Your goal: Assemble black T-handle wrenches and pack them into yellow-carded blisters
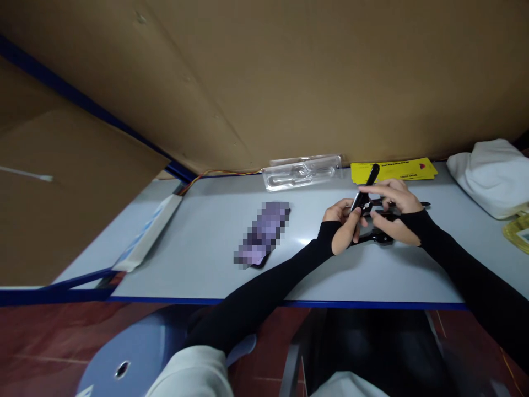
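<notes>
My left hand (346, 223) is closed around the middle of a black spokeshave (372, 175), which is tilted with one slim handle pointing up and away. A pale metal strip shows along its side by my fingers. My right hand (397, 201) reaches in from the right, its index fingertip on the tool and its thumb near the tool's middle. Parts of the tool are hidden by my fingers. Under and behind my hands lie more black tools of like shape (382, 237), partly covered by my right hand.
Clear plastic blister packs (303, 172) and yellow printed cards (394, 170) lie along the back panel. A phone, blurred out (264, 234), rests mid-table. A white bag (490, 176) is at right, a long white box (149, 234) at left. A blue stool (128, 347) stands below the edge.
</notes>
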Action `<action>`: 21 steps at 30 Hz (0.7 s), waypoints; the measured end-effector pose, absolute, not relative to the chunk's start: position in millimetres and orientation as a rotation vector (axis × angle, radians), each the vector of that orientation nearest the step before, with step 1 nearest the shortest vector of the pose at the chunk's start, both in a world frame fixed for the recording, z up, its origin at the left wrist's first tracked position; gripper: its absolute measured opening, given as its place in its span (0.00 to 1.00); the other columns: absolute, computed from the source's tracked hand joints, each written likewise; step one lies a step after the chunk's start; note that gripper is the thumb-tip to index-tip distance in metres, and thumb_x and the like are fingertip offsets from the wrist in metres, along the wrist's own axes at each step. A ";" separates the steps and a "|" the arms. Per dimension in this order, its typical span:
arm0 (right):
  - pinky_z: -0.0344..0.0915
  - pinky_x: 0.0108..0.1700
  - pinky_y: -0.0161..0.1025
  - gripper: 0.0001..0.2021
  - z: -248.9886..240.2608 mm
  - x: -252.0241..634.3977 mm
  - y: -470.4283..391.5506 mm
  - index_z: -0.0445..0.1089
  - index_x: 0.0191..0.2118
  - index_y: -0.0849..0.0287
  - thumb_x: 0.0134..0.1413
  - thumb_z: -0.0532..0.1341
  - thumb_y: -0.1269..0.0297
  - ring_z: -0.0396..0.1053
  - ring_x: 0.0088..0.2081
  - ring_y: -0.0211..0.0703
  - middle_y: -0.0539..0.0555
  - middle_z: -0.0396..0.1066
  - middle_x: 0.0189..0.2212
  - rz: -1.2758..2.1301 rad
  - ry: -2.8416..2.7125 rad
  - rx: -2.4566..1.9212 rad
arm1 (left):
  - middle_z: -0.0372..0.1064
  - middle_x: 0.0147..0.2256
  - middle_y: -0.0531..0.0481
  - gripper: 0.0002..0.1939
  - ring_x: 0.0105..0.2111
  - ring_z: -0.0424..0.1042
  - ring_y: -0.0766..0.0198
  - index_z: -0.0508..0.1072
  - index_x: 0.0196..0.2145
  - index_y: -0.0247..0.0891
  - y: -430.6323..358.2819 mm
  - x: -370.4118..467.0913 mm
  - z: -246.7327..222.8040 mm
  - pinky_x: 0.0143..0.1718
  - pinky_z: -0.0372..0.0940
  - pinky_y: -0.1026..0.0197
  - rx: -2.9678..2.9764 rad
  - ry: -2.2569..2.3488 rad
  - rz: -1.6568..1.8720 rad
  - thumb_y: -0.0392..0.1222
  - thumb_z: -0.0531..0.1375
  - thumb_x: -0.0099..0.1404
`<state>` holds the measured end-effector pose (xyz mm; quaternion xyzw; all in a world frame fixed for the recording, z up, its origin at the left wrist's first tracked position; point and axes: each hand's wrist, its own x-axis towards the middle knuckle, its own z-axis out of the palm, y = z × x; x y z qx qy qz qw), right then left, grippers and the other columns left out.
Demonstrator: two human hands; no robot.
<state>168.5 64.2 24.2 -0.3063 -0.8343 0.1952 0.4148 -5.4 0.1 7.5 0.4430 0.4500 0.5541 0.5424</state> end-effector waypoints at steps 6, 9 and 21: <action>0.71 0.45 0.53 0.06 33.1 173.3 62.0 0.82 0.35 0.49 0.57 0.68 0.68 0.67 0.45 0.55 0.59 0.74 0.42 0.446 -2.093 -0.810 | 0.74 0.24 0.54 0.26 0.10 0.62 0.72 0.68 0.38 0.37 -0.7 -4.1 7.6 0.11 0.53 0.67 1.060 1.054 1.315 0.62 0.69 0.62; 0.69 0.40 0.47 0.07 37.7 171.4 57.2 0.83 0.41 0.50 0.57 0.70 0.66 0.67 0.42 0.52 0.57 0.74 0.41 0.479 -2.091 -0.827 | 0.74 0.23 0.55 0.26 0.10 0.62 0.72 0.69 0.38 0.37 0.4 -4.1 7.9 0.11 0.53 0.67 1.059 1.065 1.343 0.63 0.69 0.61; 0.69 0.42 0.45 0.16 31.4 164.0 51.9 0.78 0.26 0.52 0.61 0.61 0.77 0.66 0.47 0.52 0.56 0.76 0.41 0.466 -2.079 -0.803 | 0.75 0.24 0.53 0.27 0.10 0.61 0.72 0.69 0.39 0.37 -2.1 -4.3 11.2 0.10 0.52 0.67 1.059 1.081 1.375 0.63 0.70 0.61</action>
